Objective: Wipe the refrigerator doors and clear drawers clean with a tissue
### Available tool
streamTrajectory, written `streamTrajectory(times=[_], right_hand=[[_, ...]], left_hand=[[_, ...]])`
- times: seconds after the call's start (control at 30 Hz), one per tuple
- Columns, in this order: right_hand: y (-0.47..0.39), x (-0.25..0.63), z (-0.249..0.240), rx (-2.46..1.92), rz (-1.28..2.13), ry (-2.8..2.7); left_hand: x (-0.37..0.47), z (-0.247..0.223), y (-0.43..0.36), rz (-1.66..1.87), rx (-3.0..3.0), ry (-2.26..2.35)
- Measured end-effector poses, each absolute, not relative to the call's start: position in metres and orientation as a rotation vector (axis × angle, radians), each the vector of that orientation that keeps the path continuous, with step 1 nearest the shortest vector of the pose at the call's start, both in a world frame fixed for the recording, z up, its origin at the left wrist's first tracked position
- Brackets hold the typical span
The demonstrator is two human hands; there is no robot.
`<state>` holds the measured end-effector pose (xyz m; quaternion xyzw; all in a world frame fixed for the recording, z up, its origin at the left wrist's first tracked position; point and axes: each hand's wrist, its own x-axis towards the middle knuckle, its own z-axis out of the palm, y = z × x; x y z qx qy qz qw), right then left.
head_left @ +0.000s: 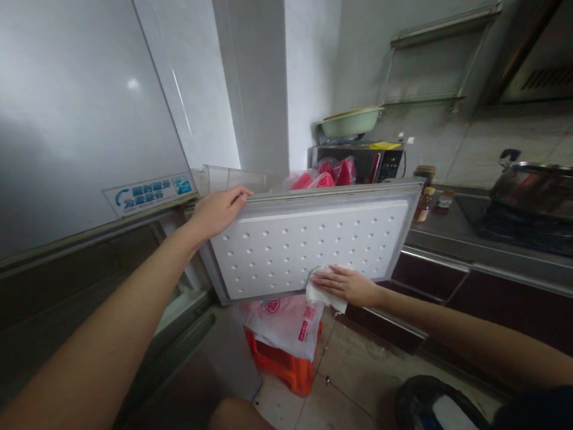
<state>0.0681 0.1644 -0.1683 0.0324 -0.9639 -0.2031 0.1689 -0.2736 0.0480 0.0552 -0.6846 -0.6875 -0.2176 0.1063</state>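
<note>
The swung-out refrigerator door (312,243) shows its white dimpled inner panel and grey sealing rim. My left hand (220,211) grips the door's top edge near the hinge side, fingers bent over it. Low on the panel, my right hand (345,287) presses a white cloth (326,295) against the surface, fingers laid over it near the bottom rim. Part of the cloth hangs below the palm. To the left, the fridge compartment is dark inside, beneath a closed upper door (58,128) with a blue-lettered sticker (151,192).
Under the door, a plastic bag (291,325) covers an orange stool (282,369). Behind it are red bagged items (323,175), a microwave (387,163) and a green basin (351,123). A steel pot (550,188) stands on the right counter; a dark round bin (434,409) is on the floor.
</note>
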Motion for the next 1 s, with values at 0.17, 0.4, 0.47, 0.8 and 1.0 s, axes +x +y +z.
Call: streamTrajectory(times=[0.17,0.4,0.47,0.8,1.0], right_hand=[[0.177,0.07,-0.098,-0.013,-0.69,-2.688],[0.172,0.068,-0.047,-0.338,-0.719,-2.377],[0.168,0.066,-0.066,-0.307,-0.705,-2.412],[0.169,0.099,-0.194,-0.024,-0.49,-2.853],[0.189,0.112,-0.13,0.008,-0.693,-2.726]], left_hand=[[-0.273,0.055,0.048,-0.624,-1.998,-2.042],[-0.272,0.056,0.048,-0.668,-2.021,-2.036],[-0.273,0.056,0.048,-0.665,-2.017,-2.039],[-0.269,0.058,0.046,-0.625,-1.983,-2.085],[-0.267,0.058,0.046,-0.617,-1.978,-2.08]])
